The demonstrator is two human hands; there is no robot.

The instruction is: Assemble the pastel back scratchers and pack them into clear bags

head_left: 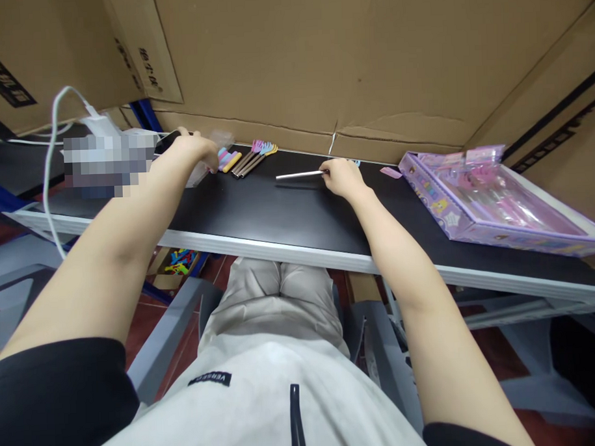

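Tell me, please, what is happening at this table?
A person sits at the black table. The right hand holds a slim rod. The left hand is beside some pastel pieces; its grip is hard to see. Sticks with colored ends lie between the hands, and a purple box is on the right.

We've got one slim silvery rod in our right hand, near-level, just above the worktop. Pastel pieces, lilac, blue, yellow, lie bunched beside our left hand.
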